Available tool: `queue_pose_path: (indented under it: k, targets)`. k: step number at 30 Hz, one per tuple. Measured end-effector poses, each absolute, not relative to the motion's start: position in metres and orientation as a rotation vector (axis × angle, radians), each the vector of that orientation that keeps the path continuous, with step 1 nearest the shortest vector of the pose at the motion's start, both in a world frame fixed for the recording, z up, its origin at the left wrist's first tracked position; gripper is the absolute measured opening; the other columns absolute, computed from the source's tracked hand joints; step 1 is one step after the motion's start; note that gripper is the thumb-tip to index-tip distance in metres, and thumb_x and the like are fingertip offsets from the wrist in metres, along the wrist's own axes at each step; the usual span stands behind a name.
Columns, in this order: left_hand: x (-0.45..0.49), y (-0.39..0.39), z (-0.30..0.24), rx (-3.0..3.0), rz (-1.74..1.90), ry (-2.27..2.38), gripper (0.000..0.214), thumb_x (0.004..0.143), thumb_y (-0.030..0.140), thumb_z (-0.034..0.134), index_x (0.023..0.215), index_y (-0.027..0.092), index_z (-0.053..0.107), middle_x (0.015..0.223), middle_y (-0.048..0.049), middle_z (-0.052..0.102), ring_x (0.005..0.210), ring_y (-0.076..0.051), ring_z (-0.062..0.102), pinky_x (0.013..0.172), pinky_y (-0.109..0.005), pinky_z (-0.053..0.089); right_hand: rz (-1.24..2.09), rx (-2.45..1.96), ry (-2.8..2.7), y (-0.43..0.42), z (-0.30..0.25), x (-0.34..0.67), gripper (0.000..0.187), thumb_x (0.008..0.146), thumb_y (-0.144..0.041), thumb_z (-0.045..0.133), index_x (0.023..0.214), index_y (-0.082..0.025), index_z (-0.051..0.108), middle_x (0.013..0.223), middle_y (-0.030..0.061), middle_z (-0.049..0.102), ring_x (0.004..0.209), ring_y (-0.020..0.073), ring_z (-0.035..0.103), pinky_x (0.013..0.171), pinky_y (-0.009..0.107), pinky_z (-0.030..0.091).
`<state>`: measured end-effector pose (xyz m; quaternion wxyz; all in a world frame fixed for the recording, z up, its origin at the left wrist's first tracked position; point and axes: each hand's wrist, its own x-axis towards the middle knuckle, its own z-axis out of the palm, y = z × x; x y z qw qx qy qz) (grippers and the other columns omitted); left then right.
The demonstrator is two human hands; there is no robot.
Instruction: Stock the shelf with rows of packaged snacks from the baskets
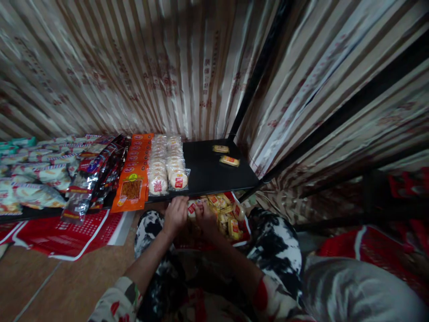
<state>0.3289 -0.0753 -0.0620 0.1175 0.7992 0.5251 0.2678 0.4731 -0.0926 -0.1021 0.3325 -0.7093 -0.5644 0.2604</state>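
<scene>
My left hand (176,217) and my right hand (206,218) are close together over an open red bag (247,226) between my knees, just below the shelf's front edge. Both have curled fingers. A round wrapped rice cracker (191,210) with a red label shows between them, gripped from both sides; the fingertips are partly hidden and dim. Inside the bag lie several small yellow-wrapped snacks (234,228). On the black shelf (204,167) above, two yellow-wrapped snack bars (229,161) lie near the right end.
Two rows of wrapped rice crackers (177,174) stand beside orange snack packets (130,192). Dark red packets (90,174) and white bags (47,174) fill the left. A black post (254,80) rises behind the shelf; striped curtain (187,58) hangs behind. Red bags (80,232) lie below left.
</scene>
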Motion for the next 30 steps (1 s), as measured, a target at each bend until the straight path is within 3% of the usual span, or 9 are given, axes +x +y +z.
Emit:
queue_pose_path:
  k: [3,5,8,12,21,27,30]
  targets:
    - [0.35,-0.089,-0.081,2.16,0.494,1.567,0.037,0.085,0.019,0.04,0.118,0.021,0.055,0.127,-0.0061,0.053,0.114,-0.02,0.051,0.096,-0.031,0.043,0.742,-2.026,-1.53,-0.096,-0.116,0.478,0.024,0.082,-0.022,0.038,0.091,-0.016,0.059,0.081,0.0075,0.064,0.073,0.0189,0.059,0.068,0.028,0.042]
    - [0.362,-0.086,-0.094,2.024,0.444,1.724,0.044,0.083,0.015,0.038,0.126,0.013,0.049,0.132,-0.0134,0.048,0.119,-0.025,0.047,0.096,-0.036,0.042,0.776,-2.071,-1.536,-0.091,-0.121,0.479,0.026,0.078,-0.017,0.039,0.094,-0.016,0.06,0.081,0.0078,0.065,0.071,0.0189,0.058,0.066,0.027,0.042]
    - [0.373,-0.073,-0.107,1.901,0.395,1.824,0.047,0.079,0.013,0.043,0.125,0.007,0.049,0.124,-0.0195,0.053,0.118,-0.029,0.049,0.097,-0.039,0.04,0.776,-2.069,-1.516,-0.081,-0.125,0.48,0.031,0.073,-0.012,0.043,0.098,-0.017,0.06,0.08,0.0067,0.065,0.071,0.0181,0.058,0.064,0.026,0.042]
    - [0.377,-0.061,-0.11,1.808,0.371,1.847,0.044,0.078,0.013,0.044,0.12,0.013,0.054,0.113,-0.0169,0.06,0.103,-0.026,0.058,0.09,-0.035,0.043,0.818,-2.041,-1.457,-0.073,-0.126,0.48,0.033,0.069,-0.012,0.047,0.099,-0.02,0.06,0.08,0.0054,0.065,0.072,0.0178,0.059,0.065,0.026,0.043]
    - [0.361,-0.067,-0.101,1.579,0.52,1.853,0.034,0.074,0.019,0.051,0.107,0.013,0.057,0.102,-0.0109,0.059,0.09,-0.02,0.058,0.081,-0.029,0.044,1.005,-1.872,-1.25,-0.078,-0.118,0.488,0.02,0.069,-0.021,0.049,0.084,-0.02,0.063,0.074,0.002,0.064,0.067,0.0155,0.059,0.062,0.025,0.047]
    - [0.351,-0.084,-0.087,1.51,0.702,1.769,0.025,0.069,0.016,0.052,0.094,0.015,0.057,0.09,-0.0048,0.06,0.085,-0.016,0.056,0.078,-0.026,0.044,0.932,-1.717,-1.155,-0.094,-0.119,0.486,0.035,0.066,-0.031,0.054,0.098,-0.019,0.059,0.092,0.006,0.065,0.074,0.0178,0.062,0.07,0.031,0.051]
    - [0.348,-0.093,-0.079,1.488,0.805,1.715,0.02,0.07,0.018,0.051,0.089,0.016,0.056,0.083,-0.0024,0.059,0.077,-0.015,0.056,0.073,-0.027,0.045,0.961,-1.604,-1.068,-0.1,-0.114,0.479,0.036,0.066,-0.035,0.056,0.099,-0.02,0.057,0.089,0.0054,0.066,0.074,0.0181,0.062,0.069,0.031,0.052]
